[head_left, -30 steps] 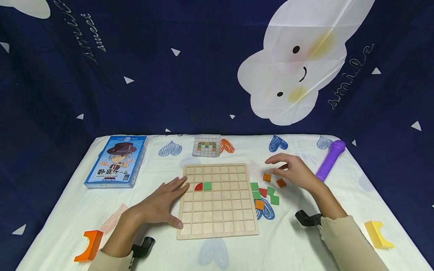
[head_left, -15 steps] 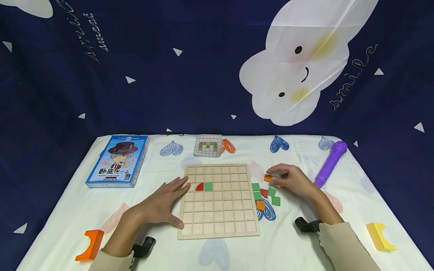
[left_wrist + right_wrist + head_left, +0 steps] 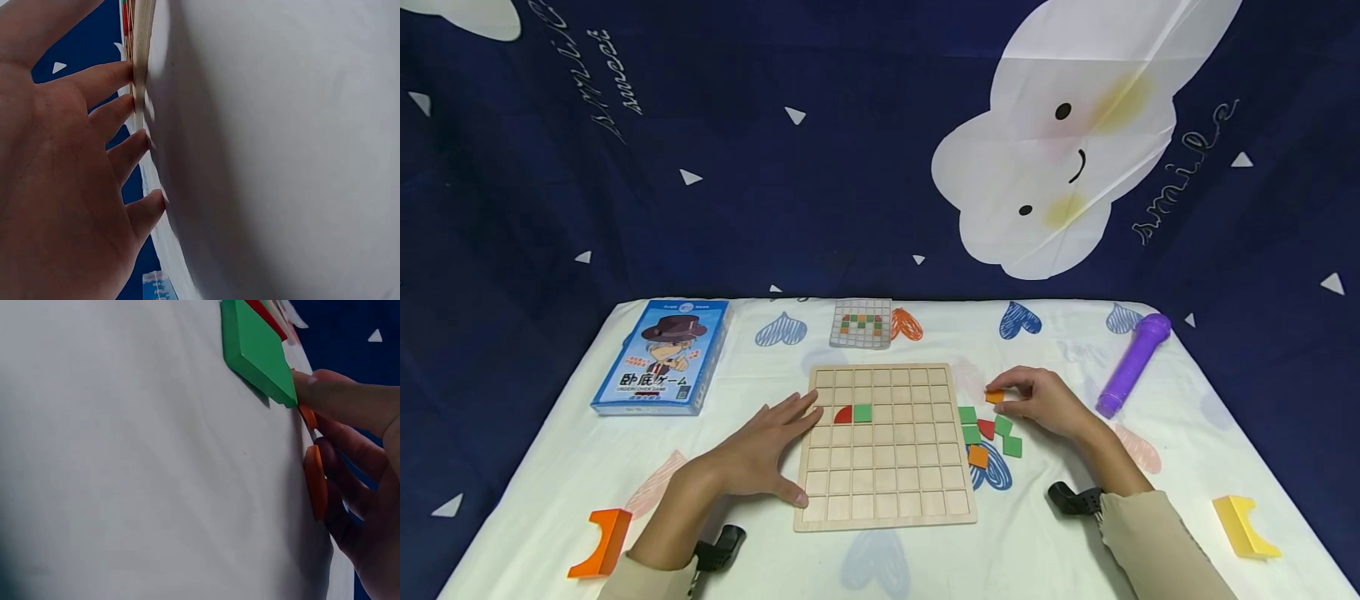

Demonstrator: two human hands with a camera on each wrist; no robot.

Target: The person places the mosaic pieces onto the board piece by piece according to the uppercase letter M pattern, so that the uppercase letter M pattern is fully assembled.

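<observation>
My left hand (image 3: 752, 454) lies with fingers spread and straight along the left edge of the wooden grid board (image 3: 886, 482). On the board sit a red quarter-circle tile (image 3: 845, 414) and a green square tile (image 3: 862, 412), side by side. Right of the board, my right hand (image 3: 1048, 403) pinches an orange square tile (image 3: 995, 397) between thumb and fingers, low at the cloth. A second orange tile (image 3: 316, 481) lies under that hand in the right wrist view. Several green tiles (image 3: 1012, 447), a red tile (image 3: 986, 429) and another orange tile (image 3: 977, 456) lie close by.
A small pattern card (image 3: 861, 324) lies behind the board. At the left stand a blue game box (image 3: 662, 358) and an orange arch block (image 3: 601, 543). A purple stick (image 3: 1133, 367) and a yellow arch block (image 3: 1243, 527) are at the right.
My right hand has come down and its thumb and fingers have closed on the orange tile. The left hand stays at the board's edge.
</observation>
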